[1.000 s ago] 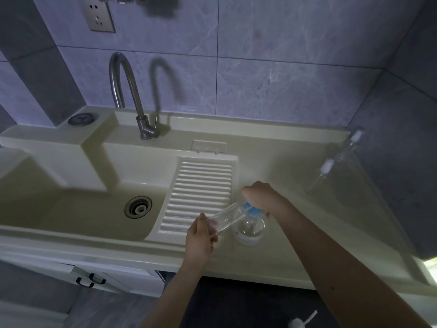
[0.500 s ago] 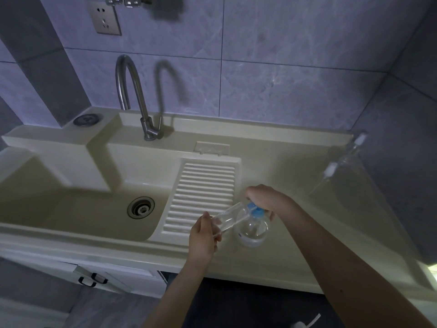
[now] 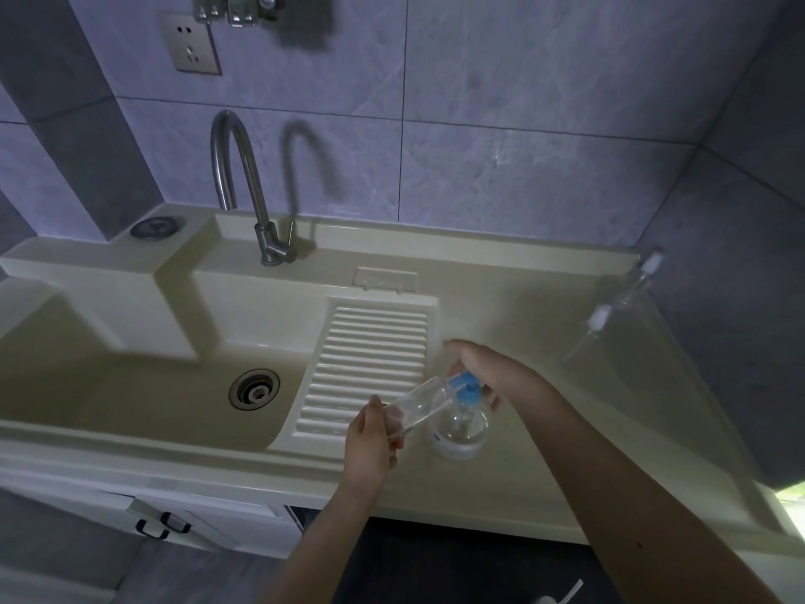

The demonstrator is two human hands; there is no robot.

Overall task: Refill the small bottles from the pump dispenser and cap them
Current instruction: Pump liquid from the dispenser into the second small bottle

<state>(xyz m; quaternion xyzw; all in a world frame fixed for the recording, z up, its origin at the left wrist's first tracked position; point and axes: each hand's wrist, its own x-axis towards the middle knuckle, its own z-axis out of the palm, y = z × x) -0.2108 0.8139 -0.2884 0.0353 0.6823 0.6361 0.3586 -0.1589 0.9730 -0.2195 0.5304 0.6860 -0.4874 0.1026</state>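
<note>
Clear bottle (image 3: 416, 407) tilted at dispenser (image 3: 461, 429) beside washboard edge (image 3: 429, 342).

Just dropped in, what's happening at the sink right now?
A person is refilling at the sink counter. The left hand grips a small clear bottle, tilted with its mouth up against the blue pump head of the pump dispenser. The right hand rests on top of that pump. Two more capped bottles lean against the right wall.
</note>
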